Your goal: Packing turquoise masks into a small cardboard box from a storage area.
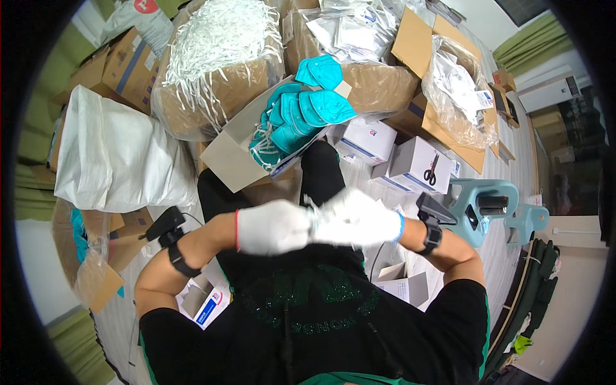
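My left hand (274,226) and my right hand (357,219), both in white knit gloves, meet in front of my body above my lap. Their fingers are closed together, smeared by motion. A small pale strip (312,217) shows between them, too blurred to name. Beyond my hands an open carton (234,154) leans at my knees, filled with teal face masks (298,119) with white straps. One more teal mask (319,72) lies at its far end.
A large bag of white strips (221,45) and a bag of white packets (353,35) stand behind the carton. Scissors (431,169) lie on a white box (410,157). A white sack (115,151) is at left, a blue-green stool (481,208) at right.
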A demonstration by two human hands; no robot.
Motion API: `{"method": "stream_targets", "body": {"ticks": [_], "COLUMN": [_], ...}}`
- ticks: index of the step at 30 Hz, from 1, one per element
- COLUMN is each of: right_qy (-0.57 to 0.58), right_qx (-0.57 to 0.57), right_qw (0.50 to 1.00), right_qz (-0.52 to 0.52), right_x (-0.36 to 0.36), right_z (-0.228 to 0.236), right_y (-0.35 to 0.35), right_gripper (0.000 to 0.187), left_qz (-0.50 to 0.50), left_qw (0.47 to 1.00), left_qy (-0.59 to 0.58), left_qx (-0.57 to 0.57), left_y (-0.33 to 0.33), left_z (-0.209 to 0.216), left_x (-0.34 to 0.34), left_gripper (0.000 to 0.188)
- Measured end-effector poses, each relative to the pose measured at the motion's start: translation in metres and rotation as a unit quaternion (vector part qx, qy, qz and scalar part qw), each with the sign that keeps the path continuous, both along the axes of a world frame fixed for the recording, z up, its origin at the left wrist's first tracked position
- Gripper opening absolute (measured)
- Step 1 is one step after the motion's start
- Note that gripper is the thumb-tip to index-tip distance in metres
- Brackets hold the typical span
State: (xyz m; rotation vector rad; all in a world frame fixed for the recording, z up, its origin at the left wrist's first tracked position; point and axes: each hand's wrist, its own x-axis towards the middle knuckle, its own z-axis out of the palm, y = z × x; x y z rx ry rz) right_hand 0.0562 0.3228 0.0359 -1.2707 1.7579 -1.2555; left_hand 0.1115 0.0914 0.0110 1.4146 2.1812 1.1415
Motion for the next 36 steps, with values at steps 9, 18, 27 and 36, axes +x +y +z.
{"method": "stream_targets", "body": {"ticks": [9,18,27,36], "right_qy": [-0.130,-0.520,-0.480,-0.375], "right_qx": [-0.133,-0.137,-0.215,-0.114], "right_qw": [0.980,0.732,0.726,0.763], "right_qz": [-0.077,-0.418,-0.442,-0.514], "right_x": [0.011,-0.054,-0.075,-0.075], "right_z": [0.031,0.052,0.026,0.004], "right_y": [0.039,-0.016,-0.029,-0.030], "right_gripper": [0.018,0.038,0.040,0.033], "left_qz": [0.097,0.271,0.173,0.266], "left_qw": [0.981,0.636,0.760,0.819], "left_qy": [-0.028,-0.522,-0.510,-0.458], "left_qx": [0.164,0.499,0.365,0.220], "left_y": [-0.063,-0.023,0.058,0.050], "left_z": [0.043,-0.050,-0.101,-0.042], "left_x": [0.019,-0.043,-0.063,-0.043], "left_gripper": [0.023,0.018,0.064,0.038]}}
